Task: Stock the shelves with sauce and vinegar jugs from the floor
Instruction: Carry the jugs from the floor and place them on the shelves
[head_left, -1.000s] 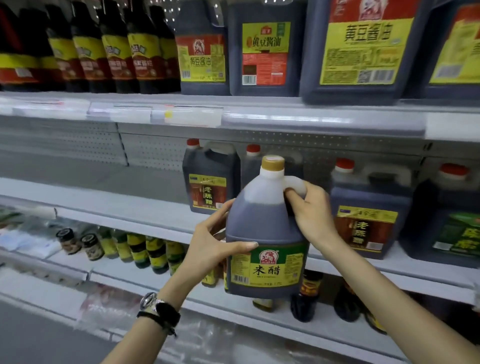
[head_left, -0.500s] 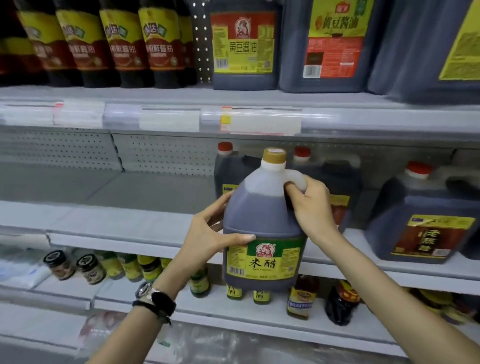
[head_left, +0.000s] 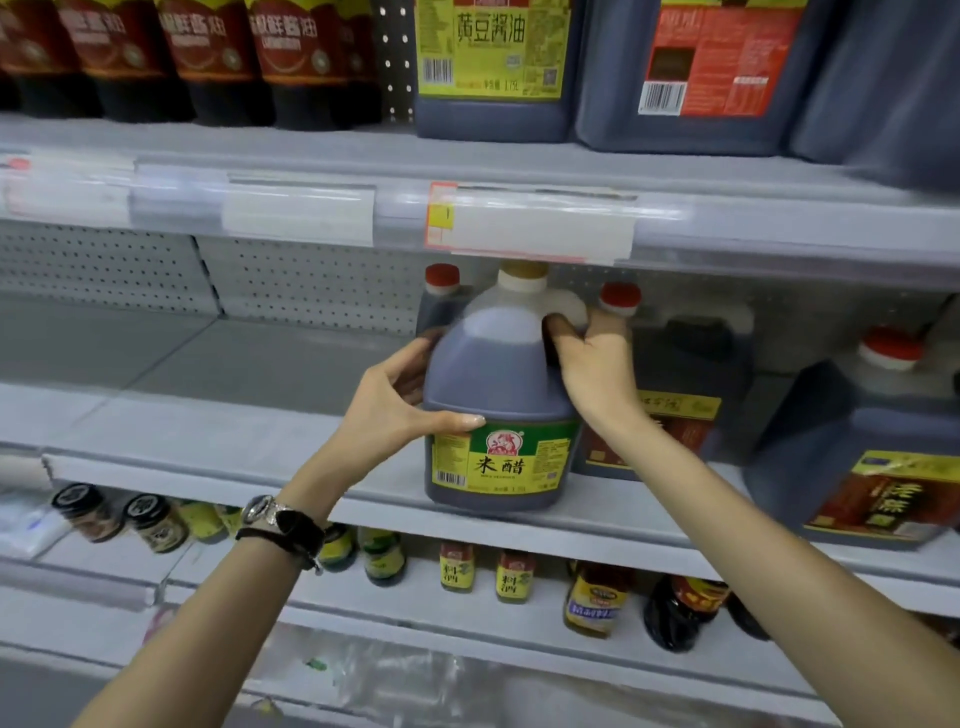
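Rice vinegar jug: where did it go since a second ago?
The rice vinegar jug went forward, from the air in front onto the middle shelf, by the red-capped jugs. The left hand still holds its side and the right hand still grips its handle.

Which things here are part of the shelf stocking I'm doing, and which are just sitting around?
In the job: rice vinegar jug, left hand on its side, right hand in its handle, middle shelf.
Just there: red-capped jugs already shelved, soy sauce jug above, small bottles below.
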